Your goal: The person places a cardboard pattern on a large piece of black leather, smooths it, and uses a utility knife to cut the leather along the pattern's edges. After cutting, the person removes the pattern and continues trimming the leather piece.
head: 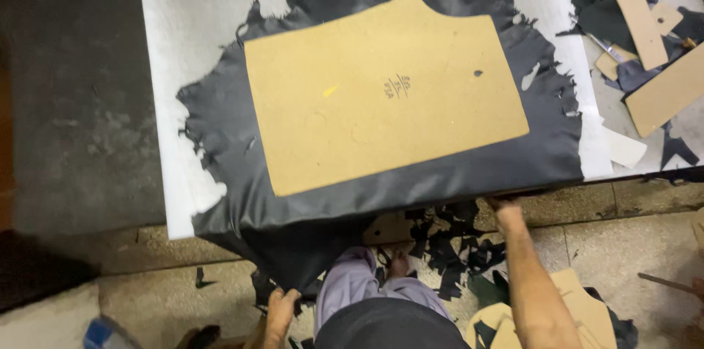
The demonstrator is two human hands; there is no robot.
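Black leather hide point(411, 166) under tan pattern board point(381, 92), left hand point(281, 311) fingers pinching its hanging edge, right hand point(506, 211) gripping table-side edge.

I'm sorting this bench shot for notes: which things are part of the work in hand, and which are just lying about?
In hand:
- black leather hide, gripped by left hand and right hand
- tan cardboard pattern lying on it
- white table

Lying about:
- cardboard strips
- black scraps on the floor

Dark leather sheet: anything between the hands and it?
Nothing visible. The left hand grips the dark leather sheet where it hangs off the table; the right hand touches its front edge. The cardboard template lies on top, away from both.
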